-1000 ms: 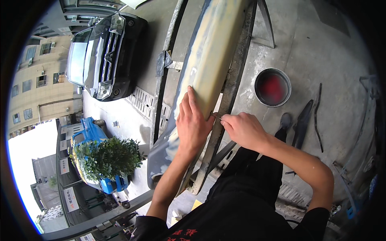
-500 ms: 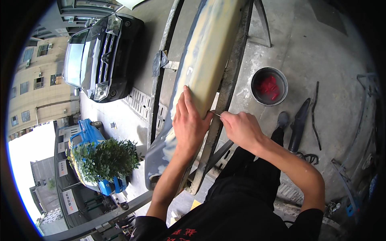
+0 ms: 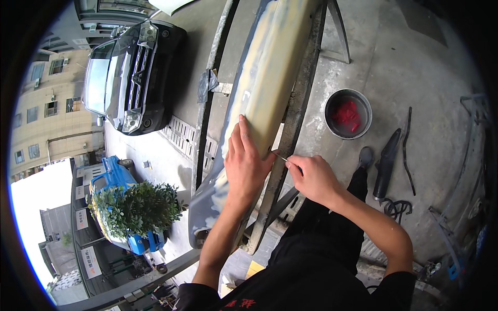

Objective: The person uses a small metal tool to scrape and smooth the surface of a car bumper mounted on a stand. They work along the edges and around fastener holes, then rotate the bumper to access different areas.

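Observation:
A long bumper-like panel (image 3: 271,67), patchy cream and grey, lies on a metal rack (image 3: 309,70). My left hand (image 3: 244,166) rests on it, fingers stretched along the surface, thumb at its right edge. My right hand (image 3: 316,181), just to the right, pinches a thin metal tool (image 3: 281,157) whose far end reaches the panel's edge by my left thumb. What the tip does there is too small to tell.
On the concrete floor at right sit a bucket (image 3: 333,114) with red pieces in water, dark elongated parts (image 3: 386,160) and hoses (image 3: 399,206). At left are a black car (image 3: 132,78), a blue vehicle (image 3: 111,171), a leafy plant (image 3: 140,205) and a floor grate (image 3: 179,135).
My right hand has shifted toward me, down in the picture, with the thin tool now angled more steeply from the panel's edge. My left hand stays on the panel.

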Demonstrator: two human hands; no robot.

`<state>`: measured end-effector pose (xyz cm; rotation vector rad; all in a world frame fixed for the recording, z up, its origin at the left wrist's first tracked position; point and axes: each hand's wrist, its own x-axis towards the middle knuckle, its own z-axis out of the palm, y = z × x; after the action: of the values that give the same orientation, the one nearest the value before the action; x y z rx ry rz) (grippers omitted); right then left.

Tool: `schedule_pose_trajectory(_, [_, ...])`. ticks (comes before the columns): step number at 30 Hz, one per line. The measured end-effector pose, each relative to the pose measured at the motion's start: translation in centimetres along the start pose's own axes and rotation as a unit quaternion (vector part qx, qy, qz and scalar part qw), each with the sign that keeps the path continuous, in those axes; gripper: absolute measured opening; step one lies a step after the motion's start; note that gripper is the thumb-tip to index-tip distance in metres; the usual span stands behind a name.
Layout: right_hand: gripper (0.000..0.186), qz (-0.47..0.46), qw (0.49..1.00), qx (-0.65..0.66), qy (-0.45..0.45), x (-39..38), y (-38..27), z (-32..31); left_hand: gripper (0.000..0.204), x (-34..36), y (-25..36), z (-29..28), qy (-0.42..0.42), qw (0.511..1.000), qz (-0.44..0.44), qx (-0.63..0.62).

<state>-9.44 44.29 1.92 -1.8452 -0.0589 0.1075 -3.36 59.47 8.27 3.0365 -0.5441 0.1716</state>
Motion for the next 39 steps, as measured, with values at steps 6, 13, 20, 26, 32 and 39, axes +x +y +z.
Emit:
schedule_pose_trajectory(6, [0.010, -0.042, 0.995, -0.095, 0.012, 0.3, 0.5, 0.6, 0.105, 0.0, 0.3, 0.2, 0.012, 1.000, -0.017, 0.001])
schedule_pose_trajectory(13, [0.027, -0.174, 0.910, -0.371, 0.058, 0.2, 1.4, 1.7, 0.101, -0.1, 0.4, 0.3, 0.009, 1.000, -0.025, -0.008])
schedule_pose_trajectory(20, [0.018, -0.026, 0.995, 0.060, -0.071, 2.7, 1.9, 1.0, 0.103, 0.2, 0.2, 0.2, -0.005, 1.000, -0.009, -0.003])
schedule_pose_trajectory(26, [0.030, 0.197, 0.857, 0.420, -0.225, 3.5, 1.6, -1.1, 0.105, -0.1, -0.1, 0.1, -0.018, 0.999, -0.029, -0.014])
schedule_pose_trajectory(32, [0.027, 0.185, 0.869, 0.446, -0.108, 1.7, 1.7, 2.3, 0.105, 0.1, -0.2, 0.2, -0.006, 1.000, -0.012, -0.014])
schedule_pose_trajectory(39, [0.029, 0.178, 0.888, 0.389, -0.166, 2.2, 1.3, 0.6, 0.110, 0.0, -0.5, 0.0, 0.003, 1.000, 0.013, -0.010])
